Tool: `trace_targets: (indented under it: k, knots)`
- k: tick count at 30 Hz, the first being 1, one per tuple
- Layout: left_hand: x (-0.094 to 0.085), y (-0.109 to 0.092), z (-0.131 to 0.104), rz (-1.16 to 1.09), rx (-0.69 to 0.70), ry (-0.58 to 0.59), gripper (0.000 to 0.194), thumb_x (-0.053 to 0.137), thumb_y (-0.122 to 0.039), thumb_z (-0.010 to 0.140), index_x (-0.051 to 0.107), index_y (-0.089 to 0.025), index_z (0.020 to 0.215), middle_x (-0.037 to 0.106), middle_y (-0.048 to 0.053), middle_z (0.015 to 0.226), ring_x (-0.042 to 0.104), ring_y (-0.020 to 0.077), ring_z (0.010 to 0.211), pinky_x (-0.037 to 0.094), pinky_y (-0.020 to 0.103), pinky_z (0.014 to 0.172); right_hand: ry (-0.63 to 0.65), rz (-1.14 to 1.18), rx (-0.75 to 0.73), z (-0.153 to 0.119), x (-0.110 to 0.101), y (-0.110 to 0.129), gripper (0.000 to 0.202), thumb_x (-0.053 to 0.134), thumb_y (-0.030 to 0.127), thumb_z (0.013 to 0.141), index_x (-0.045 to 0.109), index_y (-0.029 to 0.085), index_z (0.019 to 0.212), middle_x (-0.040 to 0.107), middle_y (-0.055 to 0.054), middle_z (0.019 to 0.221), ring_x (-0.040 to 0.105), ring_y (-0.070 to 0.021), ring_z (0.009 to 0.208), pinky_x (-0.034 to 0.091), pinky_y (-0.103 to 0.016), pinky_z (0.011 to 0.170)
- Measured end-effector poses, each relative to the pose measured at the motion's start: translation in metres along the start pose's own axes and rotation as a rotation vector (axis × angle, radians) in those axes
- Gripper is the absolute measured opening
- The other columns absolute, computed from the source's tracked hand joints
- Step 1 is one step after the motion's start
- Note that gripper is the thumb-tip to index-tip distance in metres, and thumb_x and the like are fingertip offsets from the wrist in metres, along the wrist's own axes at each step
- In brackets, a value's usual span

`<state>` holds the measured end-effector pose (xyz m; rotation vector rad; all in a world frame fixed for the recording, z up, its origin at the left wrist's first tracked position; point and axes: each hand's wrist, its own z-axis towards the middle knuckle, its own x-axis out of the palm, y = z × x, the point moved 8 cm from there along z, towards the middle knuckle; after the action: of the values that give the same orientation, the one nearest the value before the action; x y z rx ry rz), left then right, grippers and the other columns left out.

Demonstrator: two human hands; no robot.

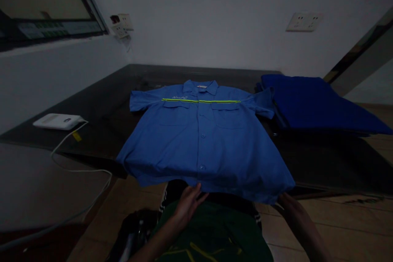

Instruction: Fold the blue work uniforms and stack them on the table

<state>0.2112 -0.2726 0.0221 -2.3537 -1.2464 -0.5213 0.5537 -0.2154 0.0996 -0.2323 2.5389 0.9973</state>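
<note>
Shirt [202, 139] first: it is blue, and it lies flat and face up on the dark table [101, 102], with its collar far from you and its bottom edge hanging a little over the near edge of the table. A bright yellow stripe [201, 100] runs across its chest, above two pockets. Your left hand [188, 202] reaches up from below, right at the middle of the bottom edge. Its fingers are spread loose and bent a bit, and their tips touch the cloth or sit just under it; you do not seem to be pinching anything. Your right hand [284, 201] is at the shirt's bottom right corner. The cloth hides its fingers, so you cannot tell if they are gripping the corner or only touching it. Both your arms come up from the bottom of the view, well apart. On the right of the table lies a pile of darker blue cloth [313, 106], just beside the shirt's sleeve. On the left sits a small white box [58, 121] with a white cord [76, 170] trailing off the table.
</note>
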Motion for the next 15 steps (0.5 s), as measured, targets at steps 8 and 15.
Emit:
trace_targets:
  k: [8, 15]
  knots:
    - [-0.016, 0.003, 0.001, -0.016, -0.019, -0.127, 0.023, 0.083, -0.016, 0.067, 0.067, -0.014, 0.083, 0.073, 0.008, 0.098, 0.069, 0.0241, 0.097, 0.045, 0.048, 0.104, 0.521, -0.410, 0.074, -0.022, 0.017, 0.140, 0.020, 0.076, 0.044, 0.062, 0.073, 0.024, 0.064, 0.067, -0.005, 0.058, 0.057, -0.0164, 0.047, 0.043, -0.027, 0.047]
    - [-0.026, 0.003, -0.001, 0.171, -0.088, -0.178, 0.035, 0.088, -0.032, 0.057, 0.066, -0.023, 0.082, 0.070, 0.008, 0.099, 0.060, 0.0333, 0.114, 0.049, 0.045, 0.100, 0.390, -0.593, -0.804, 0.082, 0.205, 0.355, 0.016, 0.063, 0.023, 0.081, 0.075, 0.017, 0.090, 0.074, -0.006, 0.088, 0.067, -0.0218, 0.085, 0.048, -0.030, 0.081]
